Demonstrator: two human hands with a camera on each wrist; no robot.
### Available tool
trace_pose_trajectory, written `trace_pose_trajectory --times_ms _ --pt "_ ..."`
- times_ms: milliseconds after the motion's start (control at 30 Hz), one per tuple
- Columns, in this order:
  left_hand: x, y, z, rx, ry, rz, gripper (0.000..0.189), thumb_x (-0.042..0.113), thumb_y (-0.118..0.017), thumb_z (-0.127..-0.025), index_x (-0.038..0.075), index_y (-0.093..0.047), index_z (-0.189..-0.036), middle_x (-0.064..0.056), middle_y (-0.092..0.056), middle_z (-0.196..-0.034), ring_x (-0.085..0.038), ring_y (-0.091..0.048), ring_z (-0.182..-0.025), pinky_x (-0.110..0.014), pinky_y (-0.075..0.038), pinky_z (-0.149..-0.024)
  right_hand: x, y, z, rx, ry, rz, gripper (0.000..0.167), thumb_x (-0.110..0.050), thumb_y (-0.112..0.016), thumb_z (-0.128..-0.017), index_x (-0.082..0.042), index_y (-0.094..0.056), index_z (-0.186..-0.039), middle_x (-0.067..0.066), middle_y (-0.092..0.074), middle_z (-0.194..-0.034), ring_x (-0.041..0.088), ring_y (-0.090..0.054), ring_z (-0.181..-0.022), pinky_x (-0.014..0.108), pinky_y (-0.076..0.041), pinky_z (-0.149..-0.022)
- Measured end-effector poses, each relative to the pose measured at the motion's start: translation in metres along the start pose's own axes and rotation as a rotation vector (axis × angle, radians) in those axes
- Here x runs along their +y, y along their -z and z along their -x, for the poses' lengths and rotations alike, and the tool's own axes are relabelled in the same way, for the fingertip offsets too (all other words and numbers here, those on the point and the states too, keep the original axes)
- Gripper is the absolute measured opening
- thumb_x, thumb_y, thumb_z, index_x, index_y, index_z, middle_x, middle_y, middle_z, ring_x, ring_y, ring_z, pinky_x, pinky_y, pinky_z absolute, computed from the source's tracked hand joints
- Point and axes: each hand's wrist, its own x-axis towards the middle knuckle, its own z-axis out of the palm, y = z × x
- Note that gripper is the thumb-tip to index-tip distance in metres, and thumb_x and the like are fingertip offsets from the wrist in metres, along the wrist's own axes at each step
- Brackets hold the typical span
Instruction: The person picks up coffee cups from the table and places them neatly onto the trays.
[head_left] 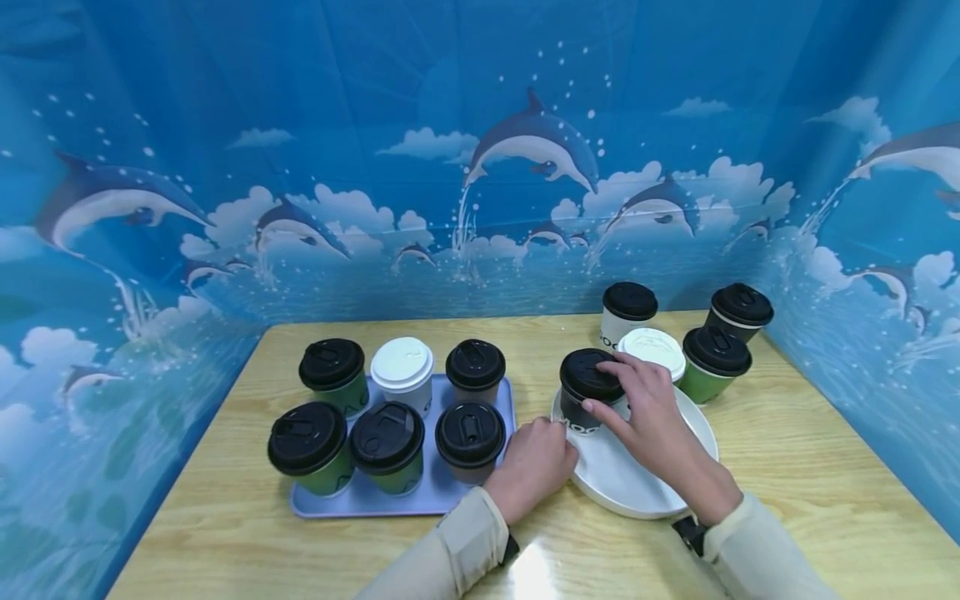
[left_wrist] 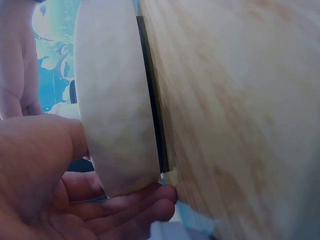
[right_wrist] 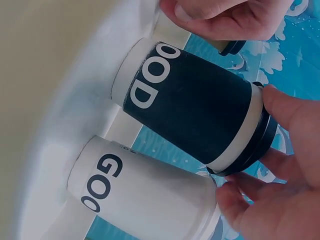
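Note:
My right hand (head_left: 648, 408) holds a black paper coffee cup (right_wrist: 185, 100) by its black lid (head_left: 591, 375), thumb and fingers on opposite sides of the lid's rim. The cup stands upright, its base at the left part of a white round tray (head_left: 630, 483). At the tray's left edge my left hand (head_left: 536, 462) grips the rim. In the left wrist view its thumb lies over the tray's side wall (left_wrist: 115, 100) and its fingers reach below. A white cup (right_wrist: 145, 192) stands close beside the black cup in the right wrist view; its white lid (head_left: 654, 354) shows behind my right hand.
Left of my hands, a lilac rectangular tray (head_left: 438, 483) carries several lidded cups in two rows. Behind the round tray stand a white cup with black lid (head_left: 628, 312), a green cup (head_left: 708, 375) and a dark cup (head_left: 738, 312). Dolphin-printed sheeting (head_left: 420, 192) encloses the wooden table.

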Motion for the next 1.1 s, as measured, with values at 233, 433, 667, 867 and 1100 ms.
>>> trace_pose_trajectory --times_ms 233,433,667,867,1100 --pt "0.0 -0.001 0.0 0.02 -0.012 -0.013 0.029 0.019 -0.068 -0.091 0.01 -0.06 -0.065 -0.006 -0.06 -0.068 -0.018 -0.056 -0.054 -0.032 -0.045 -0.048 0.004 0.0 0.001 0.026 0.04 0.075 0.06 -0.026 -0.084 -0.086 0.002 -0.059 -0.133 0.031 -0.052 -0.143 0.049 -0.043 -0.127 0.061 -0.026 -0.106" --pt "0.0 0.0 0.0 0.014 -0.007 -0.013 0.028 0.019 -0.068 -0.091 0.011 -0.061 -0.065 -0.005 -0.059 -0.067 -0.017 -0.055 -0.054 -0.032 -0.046 -0.049 0.004 0.002 0.003 0.009 0.046 0.132 0.071 -0.036 -0.087 -0.081 -0.002 -0.06 -0.136 0.031 -0.048 -0.145 0.05 -0.041 -0.13 0.065 -0.025 -0.106" --pt "0.0 0.0 0.0 0.015 -0.003 -0.02 0.025 0.02 -0.068 -0.091 0.009 -0.064 -0.069 -0.006 -0.061 -0.07 -0.02 -0.059 -0.057 -0.034 -0.048 -0.051 0.001 0.01 0.007 -0.003 0.016 0.066 0.072 -0.038 -0.086 -0.081 -0.008 -0.057 -0.14 0.029 -0.041 -0.15 0.053 -0.031 -0.134 0.069 -0.022 -0.104" --pt "-0.001 0.0 0.002 0.029 -0.011 -0.016 0.029 0.019 -0.068 -0.091 0.01 -0.06 -0.064 -0.006 -0.059 -0.068 -0.019 -0.056 -0.055 -0.033 -0.046 -0.049 0.013 0.027 0.005 0.177 0.028 -0.017 0.054 -0.028 -0.08 -0.083 -0.002 -0.062 -0.127 0.03 -0.049 -0.14 0.051 -0.037 -0.127 0.067 -0.02 -0.1" --pt "0.0 -0.002 0.003 0.034 -0.015 -0.018 0.032 0.018 -0.067 -0.09 0.011 -0.057 -0.061 -0.006 -0.059 -0.067 -0.019 -0.055 -0.055 -0.032 -0.047 -0.049 0.044 0.06 0.004 0.307 -0.158 0.007 0.04 -0.018 -0.062 -0.096 0.009 -0.06 -0.125 0.035 -0.05 -0.135 0.053 -0.037 -0.129 0.069 -0.014 -0.104"
